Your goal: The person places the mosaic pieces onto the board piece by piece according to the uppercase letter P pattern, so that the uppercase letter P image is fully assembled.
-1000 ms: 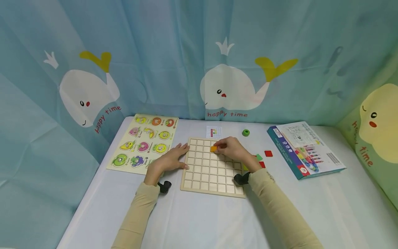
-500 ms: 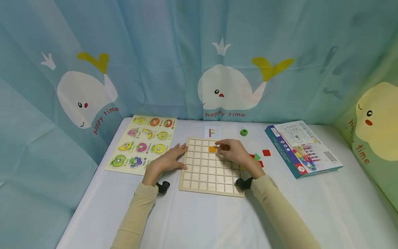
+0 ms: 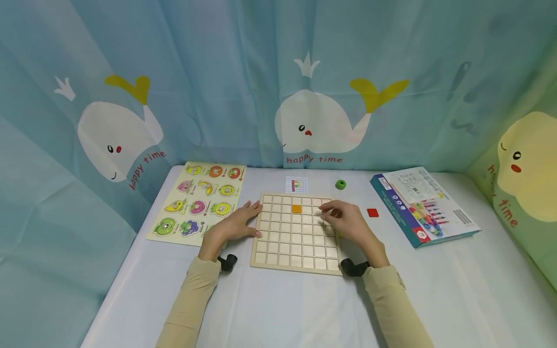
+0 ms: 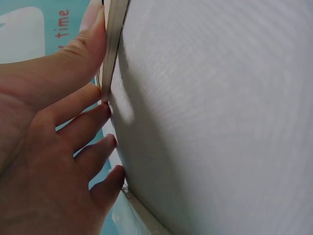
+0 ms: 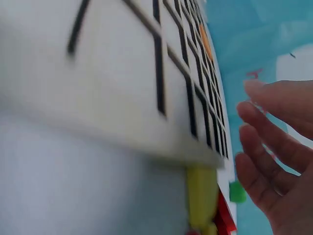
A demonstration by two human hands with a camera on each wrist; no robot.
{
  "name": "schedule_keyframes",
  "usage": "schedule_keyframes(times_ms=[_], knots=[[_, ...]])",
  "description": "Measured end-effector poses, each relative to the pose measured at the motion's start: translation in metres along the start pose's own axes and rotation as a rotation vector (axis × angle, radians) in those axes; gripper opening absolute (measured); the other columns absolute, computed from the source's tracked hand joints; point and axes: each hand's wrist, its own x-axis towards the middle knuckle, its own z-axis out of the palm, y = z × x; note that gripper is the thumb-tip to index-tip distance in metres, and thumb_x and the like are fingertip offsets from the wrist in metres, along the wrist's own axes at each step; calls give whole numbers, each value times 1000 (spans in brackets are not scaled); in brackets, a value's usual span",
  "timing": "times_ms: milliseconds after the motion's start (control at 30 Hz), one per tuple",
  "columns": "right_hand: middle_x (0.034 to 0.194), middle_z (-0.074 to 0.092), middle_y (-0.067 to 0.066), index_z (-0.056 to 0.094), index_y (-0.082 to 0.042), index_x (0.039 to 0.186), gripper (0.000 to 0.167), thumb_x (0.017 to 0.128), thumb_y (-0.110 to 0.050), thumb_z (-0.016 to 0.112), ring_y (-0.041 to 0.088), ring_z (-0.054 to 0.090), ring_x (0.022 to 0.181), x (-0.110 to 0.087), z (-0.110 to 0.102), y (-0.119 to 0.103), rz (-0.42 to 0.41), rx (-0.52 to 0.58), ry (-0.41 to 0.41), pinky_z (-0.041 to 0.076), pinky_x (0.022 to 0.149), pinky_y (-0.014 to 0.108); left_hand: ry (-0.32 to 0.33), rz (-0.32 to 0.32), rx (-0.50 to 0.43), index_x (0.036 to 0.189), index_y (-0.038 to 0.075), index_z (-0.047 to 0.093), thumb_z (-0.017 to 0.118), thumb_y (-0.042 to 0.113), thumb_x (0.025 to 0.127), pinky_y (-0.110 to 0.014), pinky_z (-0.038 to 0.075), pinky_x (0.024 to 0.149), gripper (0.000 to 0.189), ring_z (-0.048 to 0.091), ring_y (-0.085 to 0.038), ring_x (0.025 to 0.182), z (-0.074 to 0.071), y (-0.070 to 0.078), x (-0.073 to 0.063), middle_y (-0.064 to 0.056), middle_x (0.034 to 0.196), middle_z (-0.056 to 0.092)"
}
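Note:
A square wooden grid board (image 3: 285, 261) lies on the white cloth, with one orange tile (image 3: 296, 209) in a cell of its second row from the back. Along the board's left edge rests my left hand (image 3: 235, 225), fingers extended and thumb touching the rim; the left wrist view shows thumb and fingers against that edge. Over the right part of the board hovers my right hand (image 3: 348, 223), its fingers loosely bent and holding nothing. Below it, yellow (image 5: 201, 196) and red pieces (image 5: 225, 215) lie beside the board, mostly hidden from the head view.
A small printed pattern card (image 3: 296, 184) lies behind the board, with a green bead (image 3: 341, 184) to its right. One red tile (image 3: 373, 212) lies apart, near a boxed toy set (image 3: 435, 217). A fruit puzzle board (image 3: 184, 220) is at left; curtains surround the table.
My right hand has let go of the orange tile, which now lies flat in its cell, and has moved right and toward me. The left hand stays at the board's edge.

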Motion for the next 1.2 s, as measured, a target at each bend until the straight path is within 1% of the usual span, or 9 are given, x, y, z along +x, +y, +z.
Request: schedule_keyframes(times_ms=[133,333,467,633,833,900,967,1067,1200], knots=[[113,73,15,75,-4,118,22,97,-10,69,25,63,91,-1,-13,7,34,-24,-7,52,78,33,-7,-12,1,164,7,24,75,26,94,-56,14,128,88,6,-35,160,-1,1,0,-11,172,16],[117,71,18,72,-4,122,25,100,-12,66,30,61,94,-2,-31,20,118,-26,-34,53,71,29,-3,-6,3,163,6,25,76,25,94,-56,14,128,88,6,-36,160,-6,3,-1,-11,172,17],[122,69,19,71,-5,126,28,101,-16,65,32,60,101,-3,-40,28,170,-19,-49,54,76,28,6,6,5,163,3,25,76,23,94,-57,14,128,88,7,-38,160,-7,5,-2,-14,172,18],[126,67,20,68,-6,131,33,102,-21,64,32,60,103,-7,-52,43,223,9,-53,54,78,29,10,0,1,162,2,25,76,23,94,-57,14,128,88,7,-39,160,-6,5,-3,-15,172,17],[135,63,23,65,-5,135,35,103,-20,62,40,57,118,-17,-62,59,251,14,17,54,96,49,3,6,-3,162,2,25,76,23,93,-57,14,128,88,7,-39,159,-4,3,-2,-15,172,16],[136,62,23,65,-5,136,35,104,-19,61,41,57,119,-20,-64,64,263,22,41,52,99,51,1,7,-1,162,2,26,76,23,93,-57,14,128,88,7,-40,159,-3,2,-2,-15,172,16],[137,61,23,64,-5,136,35,104,-19,61,41,57,119,-22,-67,67,279,25,58,52,97,48,-1,8,1,162,2,25,76,23,93,-57,14,128,88,6,-40,159,-3,2,-2,-15,172,16],[135,61,23,65,-5,134,34,104,-18,62,38,57,114,-25,-69,71,298,23,71,51,89,38,-1,12,3,162,1,26,77,23,93,-57,15,128,89,7,-40,159,-2,2,-2,-15,172,16],[134,62,24,65,-4,134,34,103,-17,63,35,55,106,-26,-72,75,303,16,64,48,81,31,-2,21,-3,162,0,26,77,23,93,-58,15,127,88,7,-42,159,0,4,-2,-17,171,16]])
